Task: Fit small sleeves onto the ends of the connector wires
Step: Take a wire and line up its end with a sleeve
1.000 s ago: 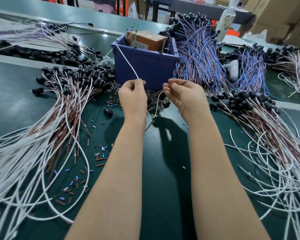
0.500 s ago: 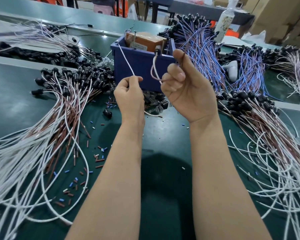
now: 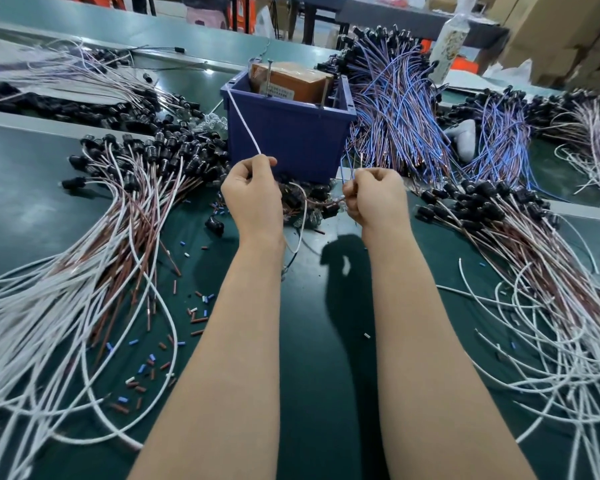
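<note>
In front of the blue bin (image 3: 291, 143), over the green bench (image 3: 319, 341), the left hand (image 3: 253, 199) pinches a white wire (image 3: 245, 128); the right hand (image 3: 378, 199) grips a brown wire (image 3: 321, 201). Loose sleeves (image 3: 194, 313) lie front-left of the bin, cardboard boxes (image 3: 568, 36) behind it.

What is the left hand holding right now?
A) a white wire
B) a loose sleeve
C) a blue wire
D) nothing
A: the left hand pinches a white wire that runs up across the blue bin; the right hand grips a brown wire.
</note>
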Demonstrator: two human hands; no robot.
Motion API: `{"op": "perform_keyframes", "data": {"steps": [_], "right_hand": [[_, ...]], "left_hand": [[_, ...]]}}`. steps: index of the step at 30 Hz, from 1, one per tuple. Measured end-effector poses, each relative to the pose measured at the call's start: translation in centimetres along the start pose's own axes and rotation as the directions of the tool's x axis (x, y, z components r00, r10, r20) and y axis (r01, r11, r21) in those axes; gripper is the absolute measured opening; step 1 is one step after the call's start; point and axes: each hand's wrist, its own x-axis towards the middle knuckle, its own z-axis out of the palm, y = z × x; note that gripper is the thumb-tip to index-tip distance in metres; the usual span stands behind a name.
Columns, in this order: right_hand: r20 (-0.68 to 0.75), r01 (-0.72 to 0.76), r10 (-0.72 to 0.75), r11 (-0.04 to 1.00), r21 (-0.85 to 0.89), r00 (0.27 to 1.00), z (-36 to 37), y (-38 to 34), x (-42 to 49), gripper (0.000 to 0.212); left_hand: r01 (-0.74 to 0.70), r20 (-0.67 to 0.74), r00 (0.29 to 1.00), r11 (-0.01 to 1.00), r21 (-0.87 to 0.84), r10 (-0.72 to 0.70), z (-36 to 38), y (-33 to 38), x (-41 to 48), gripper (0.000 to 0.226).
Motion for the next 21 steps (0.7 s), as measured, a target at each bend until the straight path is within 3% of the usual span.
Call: {"op": "perform_keyframes", "data": {"steps": [4,10,16,21], "right_hand": [[-0.097,0.17,-0.173,0.985,-0.044,0.98,0.4,0.0,-0.3,0.013],[-0.099,0.329,-0.327,0.944,0.004,0.94,1.1,-0.4,-0.8,0.024],[-0.129,0.379,-0.386,0.922,-0.073,0.913,1.6,-0.4,-1.2,0.016],[-0.012,0.385,-0.387,0.92,-0.078,0.922,2.2,-0.7,-1.7,0.026]], "left_hand": [[0.017,-0.031,0.999,1.0,-0.011,-0.018,-0.1,0.0,0.2,0.022],[-0.066,0.022,0.998,0.994,0.087,0.065,0.3,-0.2,-0.1,0.022],[-0.155,0.141,0.981,0.977,0.144,0.134,0.8,-0.2,-0.6,0.017],[-0.214,0.171,0.968,0.959,0.188,0.182,0.9,-0.2,-1.2,0.013]]}}
